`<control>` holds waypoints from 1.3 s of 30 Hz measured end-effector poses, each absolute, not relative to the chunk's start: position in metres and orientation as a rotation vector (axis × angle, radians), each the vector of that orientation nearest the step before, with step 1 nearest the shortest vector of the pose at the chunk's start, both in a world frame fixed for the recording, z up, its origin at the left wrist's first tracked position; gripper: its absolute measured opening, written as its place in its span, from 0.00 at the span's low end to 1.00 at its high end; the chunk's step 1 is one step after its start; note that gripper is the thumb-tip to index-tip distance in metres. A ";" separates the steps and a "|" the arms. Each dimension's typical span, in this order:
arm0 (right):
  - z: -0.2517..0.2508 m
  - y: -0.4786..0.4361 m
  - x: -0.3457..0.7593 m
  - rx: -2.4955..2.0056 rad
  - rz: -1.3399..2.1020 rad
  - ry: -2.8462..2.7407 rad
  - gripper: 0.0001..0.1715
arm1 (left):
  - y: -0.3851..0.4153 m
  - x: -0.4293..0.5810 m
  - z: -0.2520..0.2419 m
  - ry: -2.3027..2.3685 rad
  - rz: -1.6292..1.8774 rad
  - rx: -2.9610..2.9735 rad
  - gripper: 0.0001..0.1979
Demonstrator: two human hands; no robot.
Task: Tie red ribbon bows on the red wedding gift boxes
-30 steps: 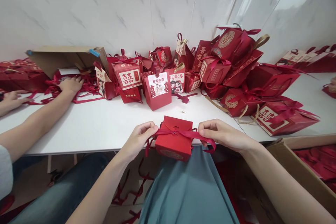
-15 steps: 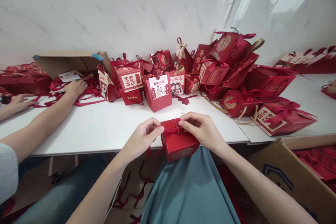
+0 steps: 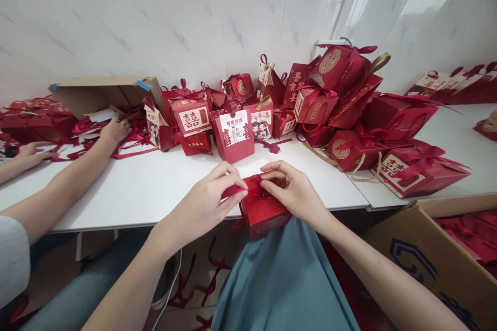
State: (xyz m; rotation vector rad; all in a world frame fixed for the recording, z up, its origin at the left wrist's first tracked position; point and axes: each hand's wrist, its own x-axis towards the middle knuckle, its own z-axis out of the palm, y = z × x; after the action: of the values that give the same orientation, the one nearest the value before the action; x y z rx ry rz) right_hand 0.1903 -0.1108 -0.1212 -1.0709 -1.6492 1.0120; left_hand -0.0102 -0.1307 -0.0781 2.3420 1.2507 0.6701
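Note:
A small red gift box (image 3: pixel 267 213) rests at the table's front edge, partly over my lap. Red ribbon (image 3: pixel 254 186) crosses its top, gathered near the middle. My left hand (image 3: pixel 217 191) pinches a stretch of this ribbon at the box's left side, thumb against fingers. My right hand (image 3: pixel 289 186) lies over the right part of the top, thumb and fingers closed on the ribbon at the gathered spot. The fingers hide part of the ribbon, so I cannot tell how it is tied.
Several finished-looking red boxes (image 3: pixel 235 137) stand along the wall, with a taller pile (image 3: pixel 341 98) at right. A co-worker's hand (image 3: pixel 114 132) reaches among ribbons by an open cardboard box (image 3: pixel 106 94). Another carton (image 3: pixel 404 243) stands low at right. Ribbon scraps (image 3: pixel 212 284) lie on the floor.
My left hand has turned and its fingers have come closer together on the ribbon, a little further right. My right fingers have shifted slightly left. The box stays nearly in place.

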 end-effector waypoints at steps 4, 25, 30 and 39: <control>-0.117 -0.111 0.189 -1.054 0.988 -1.729 0.07 | -0.123 -0.002 -0.067 1.185 0.620 2.370 0.11; -0.125 -0.108 0.185 -0.993 1.189 -1.469 0.13 | -0.073 0.011 -0.068 1.086 0.609 2.279 0.06; -0.127 -0.106 0.184 -0.922 1.195 -1.376 0.13 | -0.074 0.009 -0.094 1.115 0.694 2.234 0.05; -0.128 -0.108 0.179 -0.945 1.013 -1.406 0.11 | -0.109 0.011 -0.104 1.110 0.910 2.233 0.09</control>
State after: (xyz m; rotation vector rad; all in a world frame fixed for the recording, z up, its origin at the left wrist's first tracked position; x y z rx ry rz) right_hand 0.1790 -0.1075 -0.1277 -0.9447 -1.4056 1.0133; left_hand 0.0108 -0.1089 -0.1038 2.2326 1.1104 0.9097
